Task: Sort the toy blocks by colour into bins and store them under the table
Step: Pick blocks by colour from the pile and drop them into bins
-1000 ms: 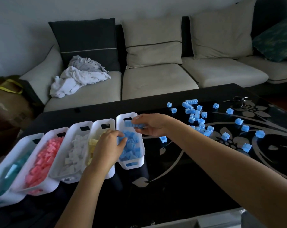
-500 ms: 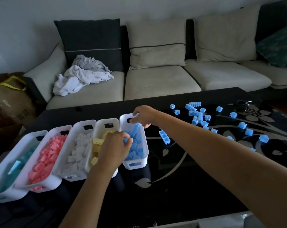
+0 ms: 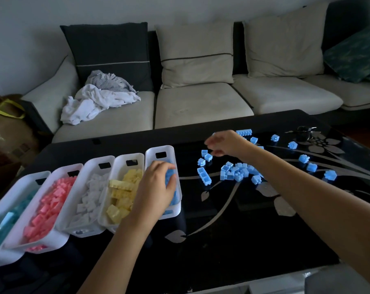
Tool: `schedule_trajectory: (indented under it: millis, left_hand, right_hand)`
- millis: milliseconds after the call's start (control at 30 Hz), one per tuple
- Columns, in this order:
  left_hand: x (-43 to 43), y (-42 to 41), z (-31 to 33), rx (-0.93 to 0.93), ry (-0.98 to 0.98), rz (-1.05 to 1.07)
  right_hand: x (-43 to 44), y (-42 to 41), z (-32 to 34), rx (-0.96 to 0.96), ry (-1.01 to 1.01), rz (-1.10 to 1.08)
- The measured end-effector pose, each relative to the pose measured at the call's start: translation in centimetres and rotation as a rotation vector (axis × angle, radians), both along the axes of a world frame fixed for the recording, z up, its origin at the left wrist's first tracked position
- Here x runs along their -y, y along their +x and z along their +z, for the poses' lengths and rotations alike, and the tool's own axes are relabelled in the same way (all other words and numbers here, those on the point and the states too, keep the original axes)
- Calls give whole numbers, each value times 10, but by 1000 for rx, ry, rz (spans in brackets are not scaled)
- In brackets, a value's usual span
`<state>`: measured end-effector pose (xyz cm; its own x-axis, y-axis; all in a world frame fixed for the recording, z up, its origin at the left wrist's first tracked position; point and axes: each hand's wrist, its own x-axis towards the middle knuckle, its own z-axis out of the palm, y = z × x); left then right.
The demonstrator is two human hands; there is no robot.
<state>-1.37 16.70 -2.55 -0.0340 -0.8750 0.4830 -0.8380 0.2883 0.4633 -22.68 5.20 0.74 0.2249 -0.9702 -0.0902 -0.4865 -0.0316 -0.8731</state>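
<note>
You sorted blues: left hand (image 3: 156, 187) curled in the white plastic bin (image 3: 171, 150), hold unclear; loose, empty right hand (image 3: 226, 143) needed the blue plastic blocks (image 3: 238, 172) at its five o'clock.

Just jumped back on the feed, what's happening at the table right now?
A person is sorting toy blocks on a black table. The left hand rests on the blocks in the blue-block bin, rightmost of five white bins. The right hand reaches, apparently empty, over the loose blue blocks on the tabletop. All bins sit on the table.
</note>
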Motion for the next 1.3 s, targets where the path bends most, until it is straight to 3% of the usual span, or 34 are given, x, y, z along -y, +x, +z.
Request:
schedule_trajectory:
  millis: [167,400,600,700,933,1167,1300]
  left_hand:
    - [4,-56,-11,23,145,-139]
    - [46,-111,-47,130,470,-25]
    - [57,-120,-66,222,331,48]
    - [60,-119,-68,247,234,-16]
    - [58,-112,-65,324,246,-46]
    - [34,-99,-13,57,88,-110]
    - [35,-63,16,-20,18,-43]
  right_hand:
    - [-21,-67,-39,-434,-158,18]
    - [-44,-81,-79,-607,-402,106]
    - [-46,-67,-84,-685,-491,98]
    - [-50,-59,-88,-748,-520,74]
    - [-58,-50,-105,-694,-662,-32]
    - [-58,-58,-103,-544,-733,162]
    - [-63,-59,-104,-526,-798,259]
